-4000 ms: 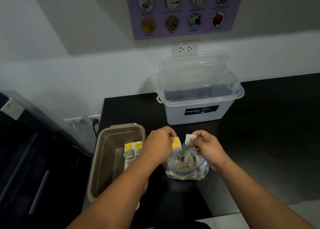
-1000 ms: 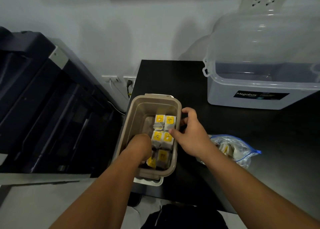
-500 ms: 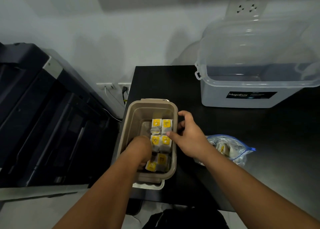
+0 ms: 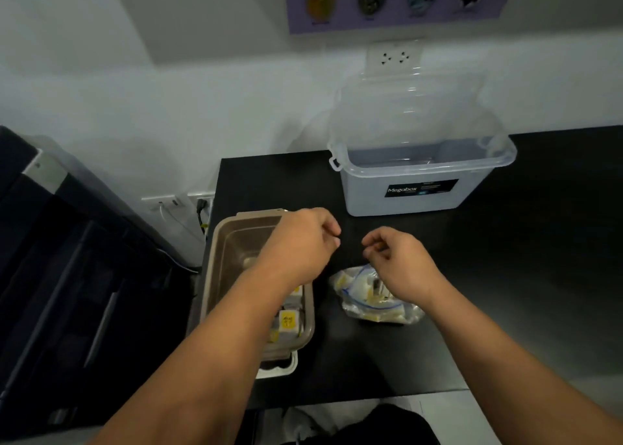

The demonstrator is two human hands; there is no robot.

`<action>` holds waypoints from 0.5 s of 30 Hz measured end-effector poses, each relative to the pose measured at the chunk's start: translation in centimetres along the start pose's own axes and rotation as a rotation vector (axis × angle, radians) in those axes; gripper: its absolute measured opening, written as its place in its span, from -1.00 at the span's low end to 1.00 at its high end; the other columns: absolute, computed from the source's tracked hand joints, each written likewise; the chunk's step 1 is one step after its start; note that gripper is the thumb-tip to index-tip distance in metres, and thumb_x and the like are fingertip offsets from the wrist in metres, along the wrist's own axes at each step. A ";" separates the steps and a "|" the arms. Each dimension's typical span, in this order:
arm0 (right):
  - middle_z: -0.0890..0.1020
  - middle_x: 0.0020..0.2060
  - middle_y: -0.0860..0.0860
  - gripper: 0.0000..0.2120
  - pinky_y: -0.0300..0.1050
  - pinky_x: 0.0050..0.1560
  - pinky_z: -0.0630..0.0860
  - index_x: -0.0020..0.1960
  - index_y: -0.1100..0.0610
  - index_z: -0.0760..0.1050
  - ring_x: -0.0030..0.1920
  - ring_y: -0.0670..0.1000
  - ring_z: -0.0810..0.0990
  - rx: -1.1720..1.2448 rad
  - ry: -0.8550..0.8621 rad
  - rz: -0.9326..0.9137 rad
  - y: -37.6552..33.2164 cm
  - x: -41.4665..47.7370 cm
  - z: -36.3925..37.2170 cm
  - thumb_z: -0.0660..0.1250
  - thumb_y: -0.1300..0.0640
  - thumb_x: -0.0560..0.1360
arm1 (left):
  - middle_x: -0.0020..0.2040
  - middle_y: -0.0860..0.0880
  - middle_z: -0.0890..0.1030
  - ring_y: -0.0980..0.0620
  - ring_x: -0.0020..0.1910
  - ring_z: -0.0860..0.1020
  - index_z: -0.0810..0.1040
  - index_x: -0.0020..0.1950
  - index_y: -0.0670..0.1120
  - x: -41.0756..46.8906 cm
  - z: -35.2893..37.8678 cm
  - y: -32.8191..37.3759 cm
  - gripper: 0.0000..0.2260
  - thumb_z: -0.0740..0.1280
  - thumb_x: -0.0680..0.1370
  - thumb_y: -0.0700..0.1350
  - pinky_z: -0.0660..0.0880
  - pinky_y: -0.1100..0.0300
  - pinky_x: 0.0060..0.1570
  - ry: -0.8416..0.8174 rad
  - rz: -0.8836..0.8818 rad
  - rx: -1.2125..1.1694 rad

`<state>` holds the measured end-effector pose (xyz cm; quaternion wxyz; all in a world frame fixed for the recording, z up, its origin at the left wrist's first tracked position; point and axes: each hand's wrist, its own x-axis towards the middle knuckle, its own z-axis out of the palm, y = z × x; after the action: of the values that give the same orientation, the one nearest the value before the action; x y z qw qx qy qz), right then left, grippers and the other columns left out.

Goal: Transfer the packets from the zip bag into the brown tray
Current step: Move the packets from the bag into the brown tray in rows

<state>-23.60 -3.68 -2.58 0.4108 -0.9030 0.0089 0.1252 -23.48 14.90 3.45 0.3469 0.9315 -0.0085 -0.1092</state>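
Loosely curled with nothing visible in its fingers, the left hand (image 4: 303,242) hovers over the far right corner of the brown rectangular plastic tray (image 4: 232,242). The right hand (image 4: 396,262) hangs curled just right of the tray, above the clear zip bag (image 4: 367,309); I cannot tell whether it pinches anything. White-and-yellow packets (image 4: 288,321) fill the tray's near end, and more lie in the bag.

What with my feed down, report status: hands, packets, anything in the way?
Left hand over brown tray, right hand over zip bag, both loosely curled, nothing visibly held. Packets in tray; more in bag. Clear storage box behind, off the path.
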 end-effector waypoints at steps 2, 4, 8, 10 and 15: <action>0.67 -0.12 -0.11 -0.84 -0.24 -0.07 0.54 0.08 0.01 0.60 -0.09 -0.09 0.67 -0.085 0.003 0.004 1.5 -0.2 -1.1 0.33 0.24 0.61 | -0.24 0.11 0.63 0.17 -0.22 0.59 0.67 -0.07 0.03 0.4 2.0 1.4 -0.95 0.44 0.53 -0.12 0.50 0.28 -0.11 0.005 0.051 -0.012; 0.69 -0.09 -0.07 -0.81 -0.20 -0.03 0.55 0.03 -0.02 0.61 -0.06 -0.07 0.66 -0.179 -0.036 0.014 2.7 -0.4 -2.0 0.32 0.25 0.60 | -0.18 0.10 0.67 0.16 -0.16 0.62 0.70 -0.09 0.04 0.8 4.2 2.5 -0.94 0.45 0.52 -0.13 0.55 0.25 -0.02 -0.028 0.068 0.009; 0.68 -0.09 -0.01 -0.85 0.01 0.02 0.64 0.05 -0.05 0.62 -0.08 0.02 0.66 -0.370 -0.125 0.026 5.1 -0.7 -3.0 0.32 0.16 0.60 | -0.07 0.00 0.70 0.03 -0.07 0.65 0.72 -0.03 0.01 2.3 9.3 3.4 -0.89 0.39 0.55 -0.12 0.60 0.11 0.04 -0.216 -0.019 0.234; 0.69 -0.07 -0.04 -0.85 -0.02 0.05 0.62 0.11 -0.07 0.62 -0.09 0.00 0.64 -0.462 -0.178 0.002 5.8 -0.8 -3.1 0.31 0.11 0.62 | -0.08 -0.06 0.65 -0.01 -0.12 0.62 0.66 0.01 -0.06 3.2 11.5 3.6 -0.89 0.39 0.54 -0.07 0.61 0.07 -0.02 -0.353 -0.133 0.433; 0.68 0.01 -0.01 -0.90 0.00 0.16 0.44 0.08 -0.08 0.55 0.04 0.07 0.63 -0.749 -0.366 -0.133 6.6 -0.2 -2.6 0.29 0.07 0.61 | -0.21 -0.10 0.47 -0.04 -0.12 0.57 0.57 0.15 -0.14 3.7 14.5 3.3 -0.71 0.44 0.52 -0.01 0.54 0.08 -0.09 -0.466 -0.410 0.592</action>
<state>-24.02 -10.03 -5.79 0.0562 -0.9514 -0.1686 0.2514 -22.71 2.72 -5.85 0.0246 0.9237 0.0679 -0.3764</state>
